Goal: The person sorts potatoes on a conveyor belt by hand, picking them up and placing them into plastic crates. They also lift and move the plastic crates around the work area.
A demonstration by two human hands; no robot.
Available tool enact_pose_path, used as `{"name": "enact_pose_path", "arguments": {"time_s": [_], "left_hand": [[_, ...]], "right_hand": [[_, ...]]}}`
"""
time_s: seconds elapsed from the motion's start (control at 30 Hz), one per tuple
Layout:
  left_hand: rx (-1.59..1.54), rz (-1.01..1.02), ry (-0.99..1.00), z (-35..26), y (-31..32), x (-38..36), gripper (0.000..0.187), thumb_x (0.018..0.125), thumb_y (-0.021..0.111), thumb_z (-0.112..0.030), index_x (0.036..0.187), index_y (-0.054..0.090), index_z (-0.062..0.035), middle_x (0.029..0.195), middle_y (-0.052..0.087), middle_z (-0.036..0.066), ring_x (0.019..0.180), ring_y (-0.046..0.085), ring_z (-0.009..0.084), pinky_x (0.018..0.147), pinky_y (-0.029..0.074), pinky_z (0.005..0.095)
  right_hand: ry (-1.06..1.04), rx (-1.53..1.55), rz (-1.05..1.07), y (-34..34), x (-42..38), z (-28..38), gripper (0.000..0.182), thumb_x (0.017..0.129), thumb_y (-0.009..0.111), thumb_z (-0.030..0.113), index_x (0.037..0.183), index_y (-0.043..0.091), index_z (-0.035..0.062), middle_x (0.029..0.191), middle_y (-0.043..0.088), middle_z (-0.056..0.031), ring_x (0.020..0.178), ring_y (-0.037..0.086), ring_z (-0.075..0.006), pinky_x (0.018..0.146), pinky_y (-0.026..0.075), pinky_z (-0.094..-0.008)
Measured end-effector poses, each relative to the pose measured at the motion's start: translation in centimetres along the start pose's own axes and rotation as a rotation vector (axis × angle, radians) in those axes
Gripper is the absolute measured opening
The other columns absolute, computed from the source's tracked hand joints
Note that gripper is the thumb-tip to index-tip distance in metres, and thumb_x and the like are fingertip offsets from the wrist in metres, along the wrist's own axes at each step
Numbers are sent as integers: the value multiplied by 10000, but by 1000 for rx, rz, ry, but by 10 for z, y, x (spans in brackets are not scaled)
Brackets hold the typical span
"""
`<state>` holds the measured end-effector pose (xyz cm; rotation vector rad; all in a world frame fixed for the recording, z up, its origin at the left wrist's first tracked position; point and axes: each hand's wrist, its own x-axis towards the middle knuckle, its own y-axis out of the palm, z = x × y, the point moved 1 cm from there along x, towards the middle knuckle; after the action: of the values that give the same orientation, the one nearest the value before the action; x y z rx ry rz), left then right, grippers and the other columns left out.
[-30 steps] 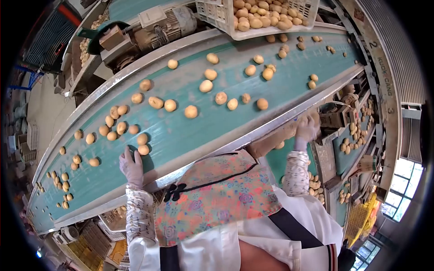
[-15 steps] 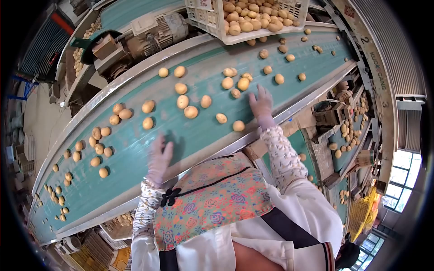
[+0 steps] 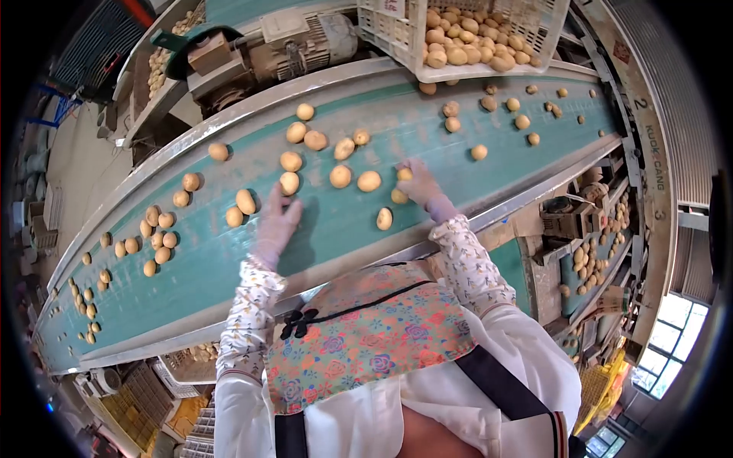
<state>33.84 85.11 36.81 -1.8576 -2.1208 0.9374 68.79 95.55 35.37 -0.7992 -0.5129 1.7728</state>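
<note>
Many yellow-brown potatoes lie spread over a green conveyor belt [image 3: 343, 237]. My left hand [image 3: 276, 223], in a pale thin glove, is over the middle of the belt with thumb and fingers apart. Its fingertips are just below a potato [image 3: 289, 183], and nothing is in its grasp. My right hand [image 3: 420, 185], also gloved, reaches over the belt from the right. Its fingers are bent over a potato [image 3: 405, 175], and a second potato [image 3: 398, 196] is beside the thumb. A single potato [image 3: 384, 219] lies to the lower left of that hand.
A white crate [image 3: 489, 71] full of potatoes stands at the belt's far edge. A dusty motor [image 3: 301, 49] is at its left. The belt's near metal rail [image 3: 519, 194] runs before me. More potatoes lie on a lower belt at right.
The left hand has moved up the belt, closer to a potato. The right hand has moved left and down, its fingers now bent over a potato. The potatoes' positions have changed.
</note>
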Motion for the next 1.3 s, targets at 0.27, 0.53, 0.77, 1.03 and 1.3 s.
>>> {"name": "enact_pose_path", "arguments": {"time_s": [0.27,0.53,0.77,1.03,1.3], "left_hand": [[35,461,420,-57,50,-40,478,915,644,-303,1329,574,-75,1279,622,201,1116,619,350,961,497,423],[120,-146,-102,10,-49,-66,512,895,676,-316,1331,578,-64,1183,667,175,1046,651,336,898,526,421],[-105,-14,-10,3,-34,-106,536,941,669,-309,1389,521,-53,1125,677,156,917,674,264,853,539,385],[-1700,352,-395,13,-58,-180,532,1042,521,-361,1510,377,-152,1335,599,107,1126,653,235,924,557,398],[-1993,378,-212,57,-82,-219,588,1046,508,-258,1574,267,-165,1441,506,161,1200,628,304,977,565,458]], "right_hand": [[-563,-531,-170,33,-70,88,568,796,726,292,1320,583,125,1252,583,-158,1179,536,-355,1045,387,-512],[-517,-438,-259,42,4,121,612,751,762,315,1305,599,114,1340,548,-186,1221,501,-411,1037,392,-539],[-633,-386,158,160,17,187,559,697,785,196,1234,633,162,1360,506,-173,1259,481,-407,1031,460,-493],[-708,-70,348,144,-115,195,655,727,784,263,1327,577,99,1340,549,-225,1261,500,-419,1042,445,-498],[-910,294,771,124,-159,262,822,819,753,240,1482,340,-16,1285,551,-243,1189,540,-433,1032,442,-444]]}}
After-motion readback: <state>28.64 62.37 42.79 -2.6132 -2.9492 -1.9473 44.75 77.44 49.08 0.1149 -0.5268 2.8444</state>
